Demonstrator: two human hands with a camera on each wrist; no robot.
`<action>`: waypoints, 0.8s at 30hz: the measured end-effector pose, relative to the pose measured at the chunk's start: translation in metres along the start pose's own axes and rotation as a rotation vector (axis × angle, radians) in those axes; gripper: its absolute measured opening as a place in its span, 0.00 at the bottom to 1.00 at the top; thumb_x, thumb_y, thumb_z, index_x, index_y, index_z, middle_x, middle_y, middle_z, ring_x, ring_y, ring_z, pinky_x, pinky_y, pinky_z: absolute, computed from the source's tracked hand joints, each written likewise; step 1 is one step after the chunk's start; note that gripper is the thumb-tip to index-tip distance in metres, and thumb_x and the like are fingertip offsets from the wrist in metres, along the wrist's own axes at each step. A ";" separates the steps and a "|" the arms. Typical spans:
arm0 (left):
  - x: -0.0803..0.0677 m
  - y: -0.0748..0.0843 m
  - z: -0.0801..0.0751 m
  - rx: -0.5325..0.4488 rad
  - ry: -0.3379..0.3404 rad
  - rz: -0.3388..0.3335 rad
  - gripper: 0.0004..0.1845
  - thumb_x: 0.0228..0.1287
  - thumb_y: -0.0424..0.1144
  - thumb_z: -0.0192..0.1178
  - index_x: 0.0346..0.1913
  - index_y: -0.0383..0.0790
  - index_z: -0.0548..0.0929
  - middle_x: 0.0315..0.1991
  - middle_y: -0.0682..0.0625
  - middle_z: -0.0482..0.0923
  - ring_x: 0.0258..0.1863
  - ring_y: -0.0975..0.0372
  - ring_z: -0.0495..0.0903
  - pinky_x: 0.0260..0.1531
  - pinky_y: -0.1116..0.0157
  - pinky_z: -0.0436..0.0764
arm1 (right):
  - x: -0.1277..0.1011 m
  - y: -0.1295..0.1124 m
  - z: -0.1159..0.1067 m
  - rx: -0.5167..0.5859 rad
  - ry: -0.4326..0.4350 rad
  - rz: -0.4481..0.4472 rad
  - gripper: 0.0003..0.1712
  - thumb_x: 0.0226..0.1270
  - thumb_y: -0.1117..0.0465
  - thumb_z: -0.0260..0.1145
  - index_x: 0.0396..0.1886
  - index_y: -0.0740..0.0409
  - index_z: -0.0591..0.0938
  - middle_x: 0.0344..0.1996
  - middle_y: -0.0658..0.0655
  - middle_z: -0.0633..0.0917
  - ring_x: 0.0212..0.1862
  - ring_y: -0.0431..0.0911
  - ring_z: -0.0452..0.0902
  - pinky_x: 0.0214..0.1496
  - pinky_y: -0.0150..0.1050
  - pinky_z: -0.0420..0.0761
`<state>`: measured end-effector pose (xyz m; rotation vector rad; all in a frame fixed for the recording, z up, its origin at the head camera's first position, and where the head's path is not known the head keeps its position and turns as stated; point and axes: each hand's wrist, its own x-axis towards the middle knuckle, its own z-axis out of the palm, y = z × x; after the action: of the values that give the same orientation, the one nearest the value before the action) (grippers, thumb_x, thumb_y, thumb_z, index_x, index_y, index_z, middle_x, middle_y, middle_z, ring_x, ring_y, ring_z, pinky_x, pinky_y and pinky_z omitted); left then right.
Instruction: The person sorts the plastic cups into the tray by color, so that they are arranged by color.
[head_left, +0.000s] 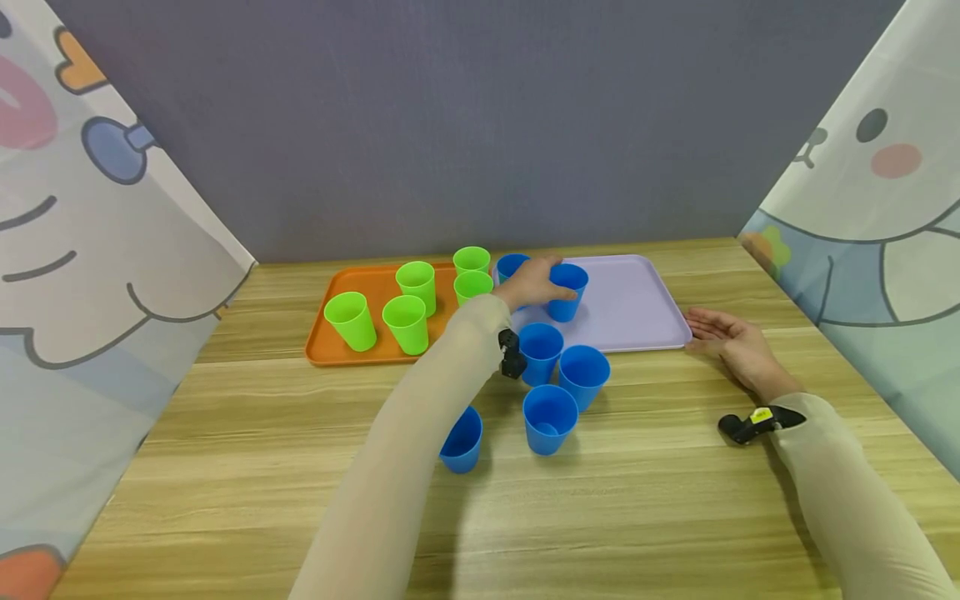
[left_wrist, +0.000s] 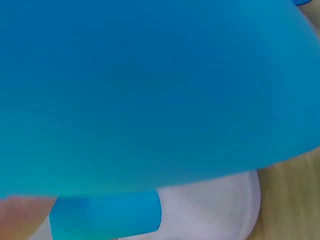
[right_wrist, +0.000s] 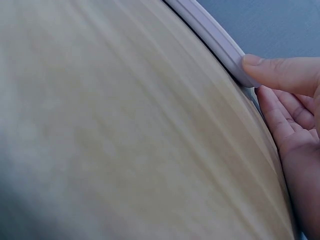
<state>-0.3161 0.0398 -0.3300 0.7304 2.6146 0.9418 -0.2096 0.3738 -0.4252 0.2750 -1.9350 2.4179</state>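
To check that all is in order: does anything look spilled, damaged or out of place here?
Nothing looks spilled or damaged. One blue cup looks slightly out of place: it stands on the table apart from three grouped blue cups, partly hidden by the left sleeve.

wood-grain tabletop [head_left: 225,467], on which an orange tray [head_left: 367,279] and a lavender tray [head_left: 626,304] are set side by side toward the back, four blue tumblers [head_left: 551,427] placed upright on the surface nearer the front, one partly hidden
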 end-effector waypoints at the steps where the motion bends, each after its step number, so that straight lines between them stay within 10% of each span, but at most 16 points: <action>1: 0.000 0.000 0.000 -0.003 0.003 0.000 0.42 0.66 0.47 0.66 0.76 0.34 0.60 0.73 0.42 0.64 0.71 0.51 0.64 0.69 0.56 0.67 | 0.000 0.000 0.000 0.002 0.001 0.001 0.32 0.54 0.91 0.58 0.54 0.62 0.82 0.46 0.51 0.88 0.48 0.39 0.84 0.49 0.30 0.82; 24: -0.007 0.003 -0.018 -0.135 0.036 -0.003 0.42 0.68 0.46 0.65 0.77 0.37 0.56 0.72 0.44 0.65 0.70 0.55 0.67 0.65 0.62 0.72 | 0.001 0.002 -0.002 0.012 -0.006 -0.004 0.32 0.55 0.91 0.58 0.54 0.61 0.83 0.46 0.51 0.88 0.49 0.39 0.84 0.49 0.30 0.82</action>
<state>-0.3165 0.0284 -0.3141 0.6808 2.5515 1.1282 -0.2109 0.3747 -0.4274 0.2872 -1.9212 2.4293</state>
